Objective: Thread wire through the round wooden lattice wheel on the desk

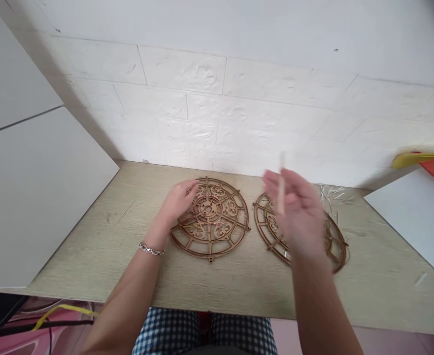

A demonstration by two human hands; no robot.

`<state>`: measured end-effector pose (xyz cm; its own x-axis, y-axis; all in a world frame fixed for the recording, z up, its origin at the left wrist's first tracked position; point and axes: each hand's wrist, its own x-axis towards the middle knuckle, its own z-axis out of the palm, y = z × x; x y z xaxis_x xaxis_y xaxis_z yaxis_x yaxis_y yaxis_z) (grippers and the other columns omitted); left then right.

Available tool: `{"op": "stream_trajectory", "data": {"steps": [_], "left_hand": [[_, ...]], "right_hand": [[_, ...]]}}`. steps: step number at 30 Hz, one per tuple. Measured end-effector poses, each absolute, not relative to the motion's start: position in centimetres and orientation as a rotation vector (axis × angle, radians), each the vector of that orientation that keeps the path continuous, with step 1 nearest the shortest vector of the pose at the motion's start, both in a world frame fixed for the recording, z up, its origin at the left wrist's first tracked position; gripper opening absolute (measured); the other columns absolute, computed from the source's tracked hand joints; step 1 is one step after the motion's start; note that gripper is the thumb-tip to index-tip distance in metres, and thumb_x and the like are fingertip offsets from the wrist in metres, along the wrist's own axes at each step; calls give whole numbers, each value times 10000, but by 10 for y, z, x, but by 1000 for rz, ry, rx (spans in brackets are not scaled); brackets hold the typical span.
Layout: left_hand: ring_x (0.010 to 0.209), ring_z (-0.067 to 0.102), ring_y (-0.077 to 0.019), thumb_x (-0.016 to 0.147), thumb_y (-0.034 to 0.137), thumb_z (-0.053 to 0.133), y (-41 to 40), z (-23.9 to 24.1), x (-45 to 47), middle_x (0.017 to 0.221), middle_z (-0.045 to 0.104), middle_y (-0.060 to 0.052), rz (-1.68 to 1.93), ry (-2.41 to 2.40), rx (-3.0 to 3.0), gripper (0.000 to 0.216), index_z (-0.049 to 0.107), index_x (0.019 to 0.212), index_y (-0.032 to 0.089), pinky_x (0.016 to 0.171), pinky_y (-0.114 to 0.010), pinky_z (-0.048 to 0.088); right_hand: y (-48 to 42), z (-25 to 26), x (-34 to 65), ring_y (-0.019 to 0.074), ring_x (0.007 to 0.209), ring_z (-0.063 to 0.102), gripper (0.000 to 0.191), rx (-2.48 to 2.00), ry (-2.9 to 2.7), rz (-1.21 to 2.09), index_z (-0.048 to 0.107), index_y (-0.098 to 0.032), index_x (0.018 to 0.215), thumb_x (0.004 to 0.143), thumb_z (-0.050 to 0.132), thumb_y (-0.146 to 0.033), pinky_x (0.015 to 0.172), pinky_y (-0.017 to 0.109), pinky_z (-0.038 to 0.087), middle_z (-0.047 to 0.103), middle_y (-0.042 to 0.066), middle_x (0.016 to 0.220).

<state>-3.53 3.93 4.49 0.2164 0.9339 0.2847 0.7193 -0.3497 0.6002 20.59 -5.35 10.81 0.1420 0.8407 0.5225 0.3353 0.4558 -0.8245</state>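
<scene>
Right grip [298, 213] pinches stick [281, 191] | left grip [179, 199] open on disc [217, 224] | second disc [266, 220], scraps [334, 195] beyond

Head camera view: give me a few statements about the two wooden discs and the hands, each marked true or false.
1. The left hand rests on the left round brown fretwork wooden disc. True.
2. The right hand is raised and has a thin pale stick in its grip. True.
3. The two discs are stacked. False: the second round brown fretwork disc lies flat beside the first, with a gap between them.
4. The silver chain bracelet is on the right wrist. False: it is on the left wrist.
5. Loose pale slivers lie by the white brick wall. True.
</scene>
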Motion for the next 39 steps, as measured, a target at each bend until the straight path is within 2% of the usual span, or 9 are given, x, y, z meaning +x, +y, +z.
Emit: {"op": "stream_trajectory", "data": {"steps": [3,5,7,10,18,25,32,37,39], "left_hand": [[1097,595,-190,901,301,400,39,34,-38,1217,641,-48,783,1443,2236,391,623,1195,171,1001,-321,425],[1084,601,-188,903,277,400,41,30,-40,1211,644,-45,745,1459,2252,382,619,1201,181,988,-320,433],[1069,604,-192,900,249,411,43,27,-41,1183,658,-50,713,1493,2282,364,630,1183,181,976,-325,437],[996,620,-209,892,259,463,45,20,-38,1075,693,-72,655,1461,2380,310,675,1098,166,924,-332,459],[881,598,-216,887,243,501,39,7,-15,892,678,-90,473,1314,2643,236,720,910,158,842,-346,457],[842,596,-243,887,249,497,37,1,-6,842,660,-109,403,1486,2650,250,723,884,142,799,-379,442],[787,599,-229,867,221,517,40,-5,-2,777,649,-109,499,1539,2550,234,716,786,129,785,-368,447],[780,590,-219,877,206,506,43,-9,-3,754,643,-101,549,1452,2506,241,724,812,127,778,-352,451],[779,587,-218,874,212,515,44,-10,-3,758,639,-98,547,1451,2490,233,726,825,128,770,-346,452]], "right_hand": [[-10,76,164,178,964,620,363,-1158,-1540,994,533,-222,1182,859,530,-387,784,296,509,651,83,1055],[9,51,149,167,821,637,300,-1220,-1442,1063,571,-174,1057,884,473,-398,739,284,507,673,69,886],[20,30,143,150,692,604,301,-1375,-1444,920,588,-171,904,911,401,-406,690,265,480,644,32,743],[27,14,142,146,694,576,288,-1541,-1636,738,570,-188,810,923,365,-356,713,255,435,631,12,734],[31,9,138,147,745,583,269,-1637,-1860,699,552,-181,852,955,322,-274,681,228,391,637,30,790],[33,15,140,143,769,582,206,-1611,-2079,540,598,-173,817,924,424,-201,689,229,371,659,42,836],[32,20,131,178,729,585,172,-1847,-2011,374,621,-171,798,886,524,-282,635,260,373,657,60,782],[32,21,136,142,809,595,181,-1584,-2135,543,639,-181,789,871,489,-123,732,234,392,679,27,868],[32,22,138,144,823,597,173,-1587,-2114,557,643,-181,785,871,499,-137,751,236,394,682,28,878]]}}
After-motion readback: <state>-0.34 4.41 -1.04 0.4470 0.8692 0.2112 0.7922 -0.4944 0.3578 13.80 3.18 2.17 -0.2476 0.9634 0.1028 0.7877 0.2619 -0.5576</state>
